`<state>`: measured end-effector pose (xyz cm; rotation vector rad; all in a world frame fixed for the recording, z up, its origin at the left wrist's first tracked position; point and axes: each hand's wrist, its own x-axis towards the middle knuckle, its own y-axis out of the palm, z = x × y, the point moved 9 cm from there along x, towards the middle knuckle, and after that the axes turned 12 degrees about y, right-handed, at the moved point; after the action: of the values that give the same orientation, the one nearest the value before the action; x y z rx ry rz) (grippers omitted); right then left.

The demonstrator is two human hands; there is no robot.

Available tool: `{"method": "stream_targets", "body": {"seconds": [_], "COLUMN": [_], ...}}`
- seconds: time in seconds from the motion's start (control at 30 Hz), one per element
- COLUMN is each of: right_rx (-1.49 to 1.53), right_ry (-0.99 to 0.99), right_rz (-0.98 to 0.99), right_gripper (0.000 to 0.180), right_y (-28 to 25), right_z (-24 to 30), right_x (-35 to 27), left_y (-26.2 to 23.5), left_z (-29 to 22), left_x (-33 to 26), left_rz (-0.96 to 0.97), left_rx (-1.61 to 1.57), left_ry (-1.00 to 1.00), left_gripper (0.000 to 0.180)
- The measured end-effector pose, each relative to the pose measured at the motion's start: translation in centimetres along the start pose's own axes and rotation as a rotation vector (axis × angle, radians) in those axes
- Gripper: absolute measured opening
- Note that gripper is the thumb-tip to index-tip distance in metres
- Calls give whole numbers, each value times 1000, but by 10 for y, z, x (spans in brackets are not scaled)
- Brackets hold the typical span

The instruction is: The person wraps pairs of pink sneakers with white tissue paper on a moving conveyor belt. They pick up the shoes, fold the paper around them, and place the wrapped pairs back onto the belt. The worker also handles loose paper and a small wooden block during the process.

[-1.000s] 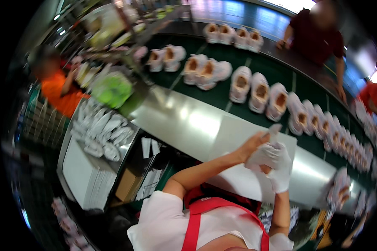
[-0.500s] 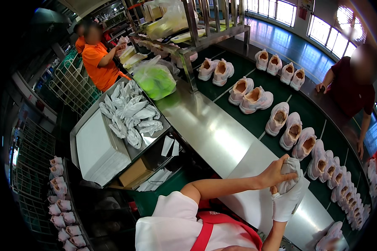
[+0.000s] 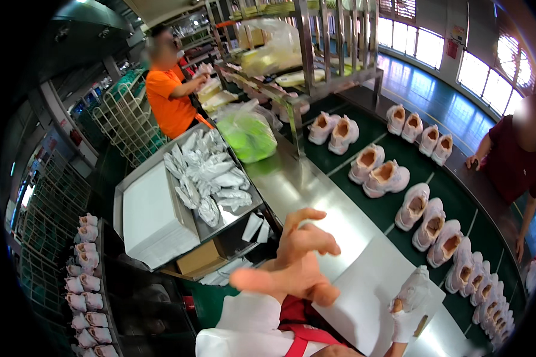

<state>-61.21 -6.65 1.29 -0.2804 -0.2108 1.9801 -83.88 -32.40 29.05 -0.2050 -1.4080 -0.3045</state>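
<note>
My bare left hand (image 3: 298,271) is raised over the near side of the bench, its fingers spread and nothing in them. To the right, my right hand (image 3: 401,324), in a white glove with bare fingertips, grips a crumpled wad of pale paper (image 3: 414,288). A large white paper sheet (image 3: 363,291) lies on the steel bench below and between my hands. Left of the bench, a metal tray (image 3: 253,205) holds many similar paper wads (image 3: 205,169) beside a tall stack of white paper (image 3: 155,223).
Pale pink shoes (image 3: 384,178) stand along the green conveyor (image 3: 363,217) beyond the bench. A steel rack (image 3: 298,119) and a bag with bright green contents (image 3: 247,137) are at the back. One person (image 3: 167,95) wears orange; another (image 3: 509,154) stands across the conveyor. More shoes (image 3: 89,285) line the left.
My left hand has let go of the paper wad and moved left, its fingers opening. My right hand still holds the wad, now lower in view. The whole view has shifted.
</note>
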Motion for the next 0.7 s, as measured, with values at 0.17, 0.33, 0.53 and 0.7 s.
{"method": "stream_targets", "body": {"seconds": [0.17, 0.33, 0.53, 0.7], "right_rx": [-155, -255, -109, -236], "right_ry": [59, -207, 63, -208], "right_rz": [-10, -49, 61, 24], "right_gripper": [72, 62, 62, 42], "right_y": [4, 21, 23, 35], "right_z": [30, 72, 64, 71], "right_x": [-6, -17, -17, -15], "left_y": [110, 244, 239, 242], "left_z": [37, -68, -57, -45], "left_x": [-88, -245, -211, -229], "left_rz": [239, 307, 147, 182], "left_rx": [-570, -1572, -1433, -1331], "left_ry": [-716, -1563, -1552, -1535], "left_gripper": [81, 77, 61, 49]}}
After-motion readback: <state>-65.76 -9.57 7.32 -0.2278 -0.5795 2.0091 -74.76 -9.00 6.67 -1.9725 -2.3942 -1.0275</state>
